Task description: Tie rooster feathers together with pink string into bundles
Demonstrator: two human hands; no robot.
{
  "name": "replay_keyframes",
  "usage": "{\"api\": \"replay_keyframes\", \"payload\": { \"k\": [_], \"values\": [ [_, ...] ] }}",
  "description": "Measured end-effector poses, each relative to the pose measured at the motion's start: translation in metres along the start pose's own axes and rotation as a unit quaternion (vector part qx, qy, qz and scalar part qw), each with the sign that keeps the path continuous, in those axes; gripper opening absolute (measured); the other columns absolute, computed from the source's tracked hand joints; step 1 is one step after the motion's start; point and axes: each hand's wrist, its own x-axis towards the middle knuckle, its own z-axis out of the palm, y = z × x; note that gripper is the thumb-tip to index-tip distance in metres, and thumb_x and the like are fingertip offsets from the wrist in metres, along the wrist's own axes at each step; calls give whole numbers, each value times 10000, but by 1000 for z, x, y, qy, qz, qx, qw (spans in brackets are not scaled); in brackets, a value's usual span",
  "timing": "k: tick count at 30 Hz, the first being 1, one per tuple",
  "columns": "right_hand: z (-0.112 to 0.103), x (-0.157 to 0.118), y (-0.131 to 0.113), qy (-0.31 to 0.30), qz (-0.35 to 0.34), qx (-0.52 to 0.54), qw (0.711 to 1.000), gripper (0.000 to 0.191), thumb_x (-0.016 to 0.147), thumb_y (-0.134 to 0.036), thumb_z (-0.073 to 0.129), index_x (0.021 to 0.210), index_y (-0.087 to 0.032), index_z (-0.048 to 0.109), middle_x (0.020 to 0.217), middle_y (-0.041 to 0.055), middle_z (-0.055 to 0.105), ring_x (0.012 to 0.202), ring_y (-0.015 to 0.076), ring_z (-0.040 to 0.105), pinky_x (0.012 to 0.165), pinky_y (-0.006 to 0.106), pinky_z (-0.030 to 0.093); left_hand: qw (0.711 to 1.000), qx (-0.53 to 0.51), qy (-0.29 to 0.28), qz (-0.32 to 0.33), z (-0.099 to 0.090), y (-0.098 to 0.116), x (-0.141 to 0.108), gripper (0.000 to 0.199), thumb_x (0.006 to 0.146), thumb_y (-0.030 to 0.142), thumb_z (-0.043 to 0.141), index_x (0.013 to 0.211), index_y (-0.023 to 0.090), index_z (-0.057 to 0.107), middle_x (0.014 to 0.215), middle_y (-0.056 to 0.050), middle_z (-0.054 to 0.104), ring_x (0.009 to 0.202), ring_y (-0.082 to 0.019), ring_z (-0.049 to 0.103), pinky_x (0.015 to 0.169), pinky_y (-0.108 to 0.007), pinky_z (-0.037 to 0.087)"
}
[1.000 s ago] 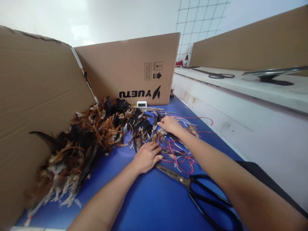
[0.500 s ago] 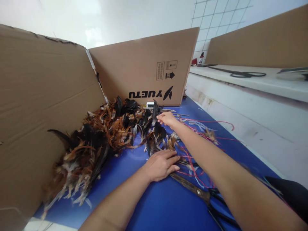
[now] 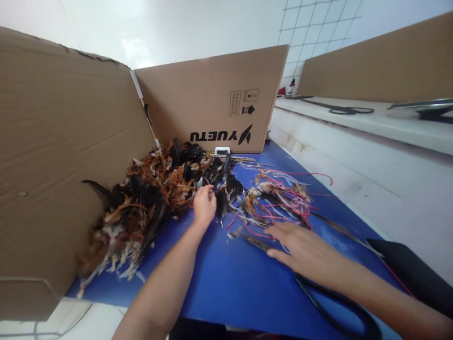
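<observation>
At the edge of a heap of brown and black feathers (image 3: 170, 172), my left hand (image 3: 204, 205) has its fingers curled in among them. Whatever those fingers may grip is hidden. My right hand (image 3: 304, 248) lies over the scissors (image 3: 336, 297), palm down with the fingers stretched out. It covers the middle of the scissors; their black handle loops show below it. Just beyond the right fingertips is a tangle of pink and white strings (image 3: 283, 200) with small feathers mixed in. Dark feathers (image 3: 230, 189) lie between the two hands.
Cardboard panels (image 3: 212, 99) stand at the back and left of the blue table (image 3: 226, 278). A small white digital display (image 3: 222, 151) and thin sticks (image 3: 251, 161) lie by the back panel. A black object (image 3: 406, 269) sits at the right edge. Another pair of scissors (image 3: 350, 110) rests on the ledge.
My left hand has moved left and away from me to the feather heap. My right hand has come back from the dark feathers down to the scissors, its fingers now spread.
</observation>
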Motion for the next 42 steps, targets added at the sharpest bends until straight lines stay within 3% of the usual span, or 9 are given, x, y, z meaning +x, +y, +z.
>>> {"api": "replay_keyframes", "payload": {
  "k": [6, 17, 22, 24, 26, 30, 34, 39, 42],
  "values": [
    [36, -38, -4, 64, -21, -122, 990, 222, 830, -191, 503, 1020, -172, 616, 992, 116, 649, 859, 244, 615, 747, 390, 481, 992, 77, -65, -73, -2, -14, 2, 256, 770, 218, 570, 1021, 164, 582, 925, -80, 604, 854, -195, 587, 803, -317, 466],
    [30, -34, -3, 127, -65, -220, 965, 374, 800, -6, 368, 1107, -108, 554, 901, 134, 621, 809, 232, 592, 701, 358, 475, 989, 107, -91, -55, 0, -20, -1, 271, 765, 215, 576, 1032, 173, 565, 955, -94, 592, 877, -217, 588, 825, -353, 466],
    [15, -28, 0, 106, -34, -152, 982, 418, 806, -56, 411, 1203, -150, 505, 839, 73, 592, 772, 183, 593, 712, 302, 478, 996, 63, -36, 44, -4, -6, 0, 193, 809, 192, 518, 987, 176, 589, 990, -96, 586, 975, -226, 559, 897, -380, 442],
    [15, -30, -1, 113, -29, -136, 984, 476, 803, -57, 412, 1268, -155, 451, 861, 70, 592, 773, 183, 597, 714, 307, 483, 992, 3, -56, 111, -7, 9, -2, 216, 821, 180, 492, 1015, 194, 587, 1032, -79, 590, 1031, -210, 538, 937, -383, 421],
    [18, -33, -2, 121, -28, -111, 986, 492, 812, -79, 421, 1294, -173, 419, 909, 72, 596, 789, 181, 604, 722, 311, 490, 973, -67, -120, 184, -9, 28, -7, 295, 823, 168, 470, 1100, 208, 563, 1136, -71, 571, 1104, -196, 508, 980, -384, 395],
    [28, -38, -4, 137, -31, -74, 987, 425, 838, -124, 420, 1261, -171, 440, 1020, 100, 600, 843, 187, 610, 734, 323, 504, 893, -129, -294, 315, -10, 60, -24, 445, 839, 293, 506, 1274, 209, 466, 1289, -83, 506, 1224, -205, 421, 1052, -387, 329],
    [30, -53, -6, 161, -13, -98, 982, 296, 873, -185, 434, 1150, -153, 531, 994, 115, 615, 894, 224, 590, 785, 382, 487, 856, -108, -385, 329, -4, 65, -37, 452, 891, 377, 441, 1319, 234, 426, 1344, -72, 477, 1272, -188, 383, 1070, -387, 312],
    [30, -102, 1, 150, 82, -118, 978, 278, 882, -279, 442, 1103, -168, 570, 981, 122, 612, 855, 257, 574, 736, 416, 475, 872, -76, -367, 314, -2, 65, -38, 413, 921, 355, 376, 1315, 244, 433, 1348, -67, 481, 1294, -181, 368, 1085, -412, 297],
    [29, -124, 11, 142, 57, -85, 985, 285, 872, -201, 421, 1126, -174, 547, 949, 107, 619, 830, 231, 578, 716, 372, 485, 860, -94, -366, 343, -1, 83, -36, 416, 922, 340, 378, 1326, 251, 420, 1364, -62, 467, 1309, -178, 349, 1095, -405, 284]
  ]
}}
